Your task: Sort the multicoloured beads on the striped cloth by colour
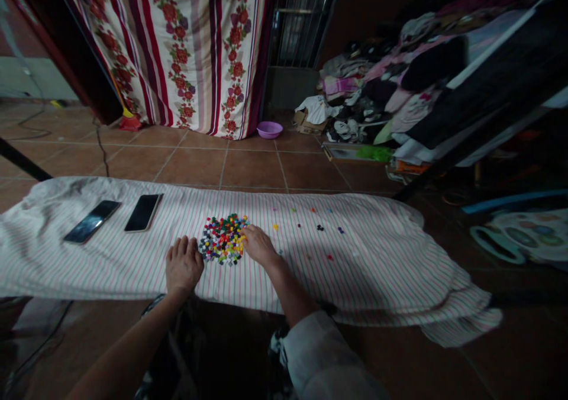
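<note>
A heap of small beads or cubes [220, 238] in many colours lies on a striped cloth [146, 264]. My left hand [183, 265] rests flat on the cloth at the heap's left edge, fingers stretched out. At the right edge, my right hand [259, 245] has its fingers curled together among the pieces; anything between the tips is hidden. To the right lie small sorted spots of colour: yellow pieces [276, 227], black pieces [320, 228], dark blue pieces [341, 230], an orange piece [313, 210] and a pinkish-red piece [329, 257].
Two dark-screened phones, one farther left [92, 221] and one nearer the heap [143, 213], lie on the cloth. Beyond stand a floral curtain [195, 57], a purple basin [270, 129] and a broom [129, 121]. Piled clothes [377, 86] fill the back right.
</note>
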A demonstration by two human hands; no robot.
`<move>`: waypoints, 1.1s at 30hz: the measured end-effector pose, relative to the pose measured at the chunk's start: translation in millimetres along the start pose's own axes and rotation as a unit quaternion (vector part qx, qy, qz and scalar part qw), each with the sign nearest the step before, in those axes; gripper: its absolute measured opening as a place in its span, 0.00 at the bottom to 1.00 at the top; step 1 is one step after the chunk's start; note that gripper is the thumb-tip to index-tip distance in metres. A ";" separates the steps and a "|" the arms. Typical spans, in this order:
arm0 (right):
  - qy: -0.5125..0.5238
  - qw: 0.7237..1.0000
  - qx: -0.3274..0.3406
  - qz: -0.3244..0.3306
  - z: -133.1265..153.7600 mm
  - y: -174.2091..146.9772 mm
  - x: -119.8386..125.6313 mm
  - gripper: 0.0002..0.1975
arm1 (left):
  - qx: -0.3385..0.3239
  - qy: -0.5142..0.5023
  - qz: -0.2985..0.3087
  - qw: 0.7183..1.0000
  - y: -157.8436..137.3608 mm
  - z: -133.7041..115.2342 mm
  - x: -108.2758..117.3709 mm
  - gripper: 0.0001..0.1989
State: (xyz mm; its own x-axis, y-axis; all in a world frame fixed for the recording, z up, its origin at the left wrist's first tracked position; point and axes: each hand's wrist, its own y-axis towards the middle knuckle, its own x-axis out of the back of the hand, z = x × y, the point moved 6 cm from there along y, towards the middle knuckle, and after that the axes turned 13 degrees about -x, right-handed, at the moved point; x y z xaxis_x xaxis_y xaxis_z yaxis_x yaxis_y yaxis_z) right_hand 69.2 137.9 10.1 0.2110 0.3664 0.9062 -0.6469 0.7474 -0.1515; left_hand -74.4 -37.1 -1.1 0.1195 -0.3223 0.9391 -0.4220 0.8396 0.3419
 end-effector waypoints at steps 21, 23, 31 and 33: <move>0.186 0.977 -0.049 -0.092 -20.9 4.6 2.3 0.13 | 0.007 0.004 0.017 1.000 -0.6 0.0 0.8 0.24; 0.211 0.970 -0.052 -0.110 -27.3 7.0 6.4 0.13 | 0.008 0.005 0.021 1.000 -0.2 0.0 1.1 0.24; 0.251 0.938 -0.107 -0.213 -91.4 12.4 42.3 0.13 | 0.007 -0.001 0.022 1.000 0.4 0.0 2.0 0.24; 0.249 0.930 -0.130 -0.237 -112.2 10.5 48.3 0.13 | 0.006 0.000 0.020 1.000 0.2 0.3 1.6 0.24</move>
State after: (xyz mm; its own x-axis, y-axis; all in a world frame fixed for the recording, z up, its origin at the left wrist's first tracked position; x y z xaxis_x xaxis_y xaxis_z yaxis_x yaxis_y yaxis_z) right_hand 154.8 225.7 8.0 0.7821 0.1246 0.6106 -0.2091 0.9755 0.0689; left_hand -74.6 -37.6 0.5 0.1019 -0.2892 0.9518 -0.4374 0.8463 0.3040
